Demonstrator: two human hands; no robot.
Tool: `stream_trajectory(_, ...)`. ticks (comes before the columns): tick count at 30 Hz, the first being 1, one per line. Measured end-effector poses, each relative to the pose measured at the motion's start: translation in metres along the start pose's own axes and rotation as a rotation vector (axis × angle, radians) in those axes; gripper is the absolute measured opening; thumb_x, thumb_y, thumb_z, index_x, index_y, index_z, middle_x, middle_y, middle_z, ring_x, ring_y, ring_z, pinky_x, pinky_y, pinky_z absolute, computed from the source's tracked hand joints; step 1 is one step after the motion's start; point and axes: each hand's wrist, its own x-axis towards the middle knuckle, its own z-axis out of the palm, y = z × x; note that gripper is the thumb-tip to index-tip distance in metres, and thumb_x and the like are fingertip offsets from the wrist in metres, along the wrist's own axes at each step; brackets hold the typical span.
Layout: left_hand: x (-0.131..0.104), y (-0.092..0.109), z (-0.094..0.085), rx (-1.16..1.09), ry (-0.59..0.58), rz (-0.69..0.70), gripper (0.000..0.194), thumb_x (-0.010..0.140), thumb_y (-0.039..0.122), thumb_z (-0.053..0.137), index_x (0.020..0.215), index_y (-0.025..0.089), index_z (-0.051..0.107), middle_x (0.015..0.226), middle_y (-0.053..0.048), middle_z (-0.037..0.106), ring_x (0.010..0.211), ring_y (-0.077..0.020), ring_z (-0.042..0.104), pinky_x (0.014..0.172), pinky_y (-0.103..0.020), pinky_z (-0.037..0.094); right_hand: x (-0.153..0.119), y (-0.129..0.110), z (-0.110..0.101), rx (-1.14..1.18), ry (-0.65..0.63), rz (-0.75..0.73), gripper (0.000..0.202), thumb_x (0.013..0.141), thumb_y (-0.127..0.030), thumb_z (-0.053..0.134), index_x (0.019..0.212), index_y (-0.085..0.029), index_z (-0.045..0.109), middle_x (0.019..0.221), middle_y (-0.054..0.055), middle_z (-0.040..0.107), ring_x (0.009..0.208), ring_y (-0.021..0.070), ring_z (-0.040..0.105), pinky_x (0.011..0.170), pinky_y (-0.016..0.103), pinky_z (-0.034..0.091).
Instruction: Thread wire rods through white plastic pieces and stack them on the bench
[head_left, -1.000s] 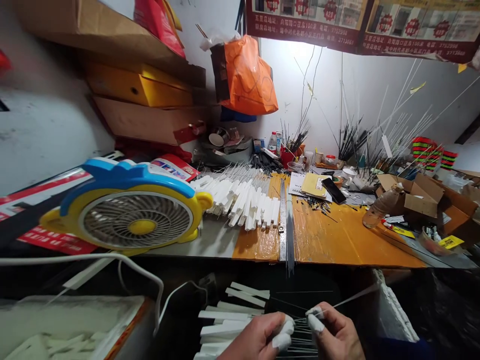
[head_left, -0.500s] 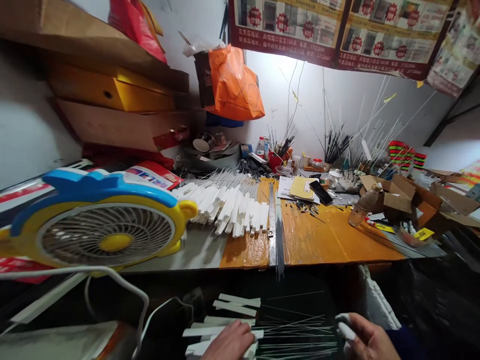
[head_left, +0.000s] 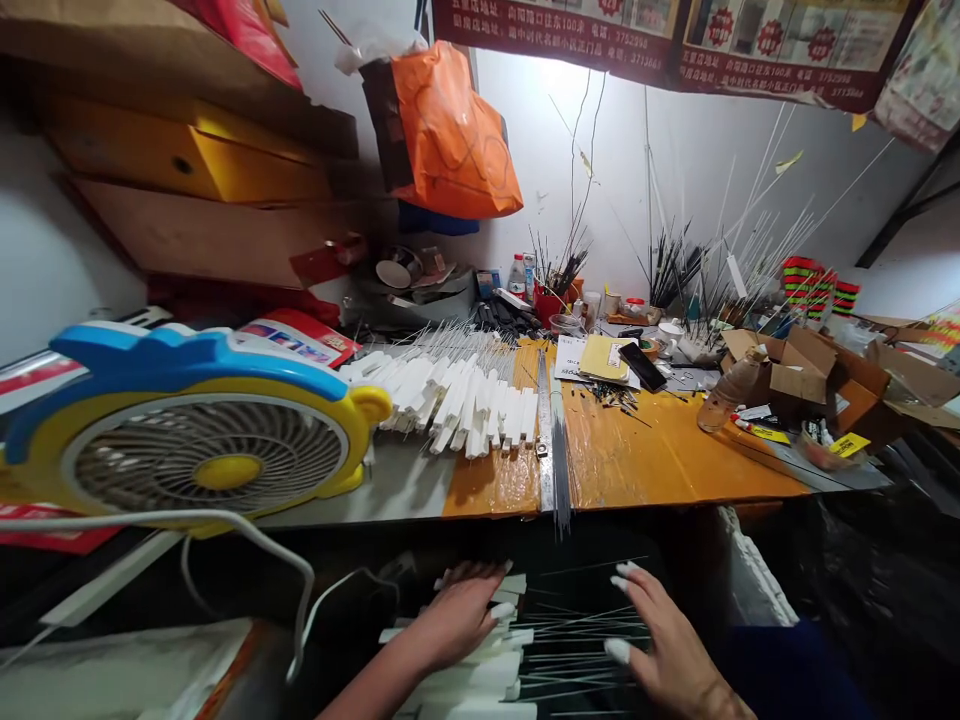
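Below the table edge, a group of white foam-like strips point(head_left: 480, 680) lies crosswise, with thin rods point(head_left: 559, 628) stretching from them to the right. My left hand point(head_left: 461, 610) rests over the farthest strips, its fingers laid across them and its thumb apart. To the right, my right hand point(head_left: 664, 640) is held by the free ends of the rods, thumb and fingers spread, holding nothing. White covers sit on the fingertips of both hands. Part of the far strips is hidden under my left hand.
A blue and yellow fan point(head_left: 225, 440) stands at left, its white cable point(head_left: 277, 550) hanging in front. On the table lie a pile of white strips point(head_left: 465, 400), a metal ruler point(head_left: 545, 440), dark thin rods point(head_left: 559, 470), a phone point(head_left: 643, 366), a bottle point(head_left: 731, 395) and cardboard boxes point(head_left: 802, 370).
My left hand has moved forward over the far strips. My right hand has shifted left toward the rods and spread its fingers. The view has tilted down slightly.
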Motion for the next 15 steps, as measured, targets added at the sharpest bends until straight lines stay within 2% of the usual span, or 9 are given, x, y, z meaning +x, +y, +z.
stream_trajectory(2, -0.001, 0.004, 0.001, -0.008, -0.008, 0.013, 0.049, 0.094, 0.028, 0.049, 0.139, 0.012, 0.06, 0.141, -0.02, 0.063, 0.134, -0.0384, 0.054, 0.115, -0.054, 0.036, 0.03, -0.002, 0.01, -0.161, -0.114, -0.02, 0.066, 0.089, -0.042, 0.062, 0.145, -0.007, 0.057, 0.155, 0.025, 0.052, 0.148, 0.0391, 0.041, 0.123, 0.053, 0.034)
stream_trajectory(4, -0.004, 0.004, 0.001, -0.016, -0.01, 0.032, 0.041, 0.095, 0.03, 0.048, 0.128, 0.015, 0.067, 0.13, -0.017, 0.068, 0.125, -0.0357, 0.06, 0.111, -0.05, 0.042, 0.054, -0.005, 0.018, -0.244, -0.209, -0.053, 0.068, 0.092, -0.042, 0.06, 0.147, -0.004, 0.054, 0.155, 0.026, 0.051, 0.149, 0.0388, 0.04, 0.124, 0.053, 0.031)
stream_trajectory(6, -0.006, 0.001, 0.001, -0.027, -0.011, 0.043, 0.038, 0.094, 0.03, 0.047, 0.123, 0.017, 0.068, 0.127, -0.015, 0.068, 0.121, -0.033, 0.062, 0.107, -0.045, 0.045, 0.068, -0.008, 0.026, -0.255, -0.275, -0.077, 0.065, 0.091, -0.041, 0.061, 0.145, -0.005, 0.057, 0.149, 0.026, 0.059, 0.142, 0.0398, 0.05, 0.12, 0.053, 0.036)
stream_trajectory(7, -0.007, -0.001, 0.001, -0.031, -0.016, 0.035, 0.04, 0.092, 0.029, 0.049, 0.126, 0.017, 0.066, 0.133, -0.015, 0.065, 0.126, -0.0334, 0.059, 0.108, -0.045, 0.045, 0.072, -0.008, 0.029, -0.246, -0.305, -0.084, 0.062, 0.09, -0.041, 0.062, 0.142, -0.007, 0.06, 0.142, 0.026, 0.065, 0.135, 0.0403, 0.057, 0.117, 0.053, 0.041)
stream_trajectory(9, -0.008, -0.007, 0.0, -0.032, -0.058, -0.004, 0.058, 0.084, 0.025, 0.055, 0.142, 0.014, 0.056, 0.154, -0.018, 0.05, 0.143, -0.0357, 0.045, 0.116, -0.046, 0.039, 0.073, -0.009, 0.034, -0.233, -0.366, -0.09, 0.055, 0.089, -0.04, 0.062, 0.135, -0.009, 0.067, 0.126, 0.024, 0.075, 0.119, 0.0402, 0.068, 0.107, 0.053, 0.049)
stream_trajectory(11, -0.008, -0.012, -0.001, -0.031, -0.136, -0.029, 0.08, 0.076, 0.023, 0.061, 0.153, 0.01, 0.044, 0.165, -0.02, 0.034, 0.151, -0.0379, 0.033, 0.123, -0.05, 0.03, 0.067, -0.01, 0.035, -0.224, -0.389, -0.083, 0.053, 0.088, -0.039, 0.061, 0.132, -0.009, 0.068, 0.118, 0.025, 0.077, 0.112, 0.0414, 0.07, 0.103, 0.056, 0.05)
stream_trajectory(13, -0.009, -0.016, -0.001, -0.039, -0.185, -0.018, 0.085, 0.073, 0.025, 0.064, 0.153, 0.009, 0.043, 0.163, -0.022, 0.037, 0.15, -0.0399, 0.036, 0.123, -0.053, 0.028, 0.053, -0.012, 0.038, -0.233, -0.341, -0.071, 0.056, 0.09, -0.033, 0.056, 0.139, -0.007, 0.062, 0.129, 0.028, 0.07, 0.121, 0.0438, 0.062, 0.108, 0.061, 0.043)
stream_trajectory(15, -0.01, -0.019, -0.001, -0.054, -0.181, 0.008, 0.081, 0.073, 0.029, 0.065, 0.15, 0.011, 0.049, 0.158, -0.022, 0.046, 0.146, -0.0414, 0.042, 0.122, -0.055, 0.029, 0.032, -0.013, 0.048, -0.046, -0.276, -0.025, 0.054, 0.091, -0.031, 0.053, 0.142, -0.012, 0.06, 0.143, 0.025, 0.061, 0.132, 0.0427, 0.052, 0.115, 0.061, 0.034)
